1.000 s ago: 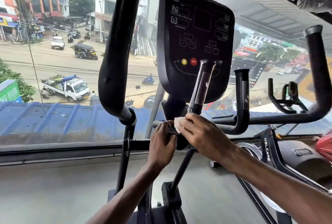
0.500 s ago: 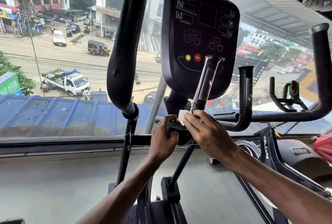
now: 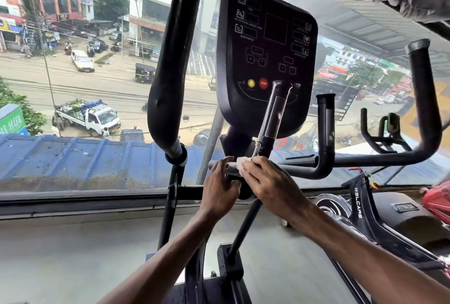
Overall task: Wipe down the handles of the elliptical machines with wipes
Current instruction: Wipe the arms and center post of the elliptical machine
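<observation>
Big window (image 3: 80,177) up front, street w/ a white truck (image 3: 97,118) down below. Right against the glass is the elliptical (image 3: 227,267): black console (image 3: 265,55) dead centre, thick swing arm (image 3: 168,60) on the left. Under the console runs the fixed handlebar (image 3: 321,169) w/ two upright grips. Person's left hand (image 3: 220,186) is wrapped round the handlebar's left stub, fingers over, thumb under. Right hand (image 3: 267,182) sits just beside it, fingers curled on a small white wipe (image 3: 239,163), pressing it onto the bar approx at the base of the left upright grip.
</observation>
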`<state>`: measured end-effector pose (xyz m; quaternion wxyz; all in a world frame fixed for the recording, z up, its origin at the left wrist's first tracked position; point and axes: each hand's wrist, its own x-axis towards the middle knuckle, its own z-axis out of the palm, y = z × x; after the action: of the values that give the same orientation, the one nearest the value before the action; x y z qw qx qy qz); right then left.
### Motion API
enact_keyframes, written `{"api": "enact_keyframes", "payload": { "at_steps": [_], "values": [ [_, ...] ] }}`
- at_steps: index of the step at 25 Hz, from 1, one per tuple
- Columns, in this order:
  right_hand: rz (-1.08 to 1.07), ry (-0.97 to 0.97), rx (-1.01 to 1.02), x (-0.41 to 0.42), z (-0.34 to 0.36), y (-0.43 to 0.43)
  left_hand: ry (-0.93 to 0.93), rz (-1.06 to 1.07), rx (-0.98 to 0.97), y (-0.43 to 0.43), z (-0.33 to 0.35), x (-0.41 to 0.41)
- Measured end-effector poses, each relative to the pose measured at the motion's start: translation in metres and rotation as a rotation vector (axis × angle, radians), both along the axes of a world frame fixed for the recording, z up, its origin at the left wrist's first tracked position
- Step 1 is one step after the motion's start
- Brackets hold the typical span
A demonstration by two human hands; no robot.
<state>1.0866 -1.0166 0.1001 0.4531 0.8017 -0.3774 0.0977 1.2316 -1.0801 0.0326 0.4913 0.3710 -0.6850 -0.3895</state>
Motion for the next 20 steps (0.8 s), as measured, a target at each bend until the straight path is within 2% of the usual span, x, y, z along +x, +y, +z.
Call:
{"api": "enact_keyframes", "payload": {
  "at_steps": [3, 6, 9, 13, 17, 20],
  "values": [
    [-0.053, -0.138, 0.097, 0.005, -0.010, 0.002, 0.002, 0.012, -0.040, 0.005, -0.004, 0.006],
    [-0.078, -0.471, 0.176, 0.014, -0.019, 0.008, 0.013, -0.007, -0.137, 0.011, -0.007, 0.014],
    [-0.025, -0.843, 0.159, 0.022, -0.019, 0.020, 0.016, -0.020, -0.213, 0.015, -0.004, 0.020],
    [-0.089, -1.160, 0.075, 0.018, -0.025, 0.022, -0.018, 0.014, -0.275, 0.020, 0.002, 0.023],
    [-0.106, -1.503, 0.148, 0.023, -0.029, 0.023, 0.046, -0.045, -0.147, 0.031, 0.014, 0.021],
    [-0.054, -1.652, 0.180, 0.027, -0.027, 0.026, 0.176, -0.159, 0.028, 0.041, 0.022, 0.023]
  ]
}}
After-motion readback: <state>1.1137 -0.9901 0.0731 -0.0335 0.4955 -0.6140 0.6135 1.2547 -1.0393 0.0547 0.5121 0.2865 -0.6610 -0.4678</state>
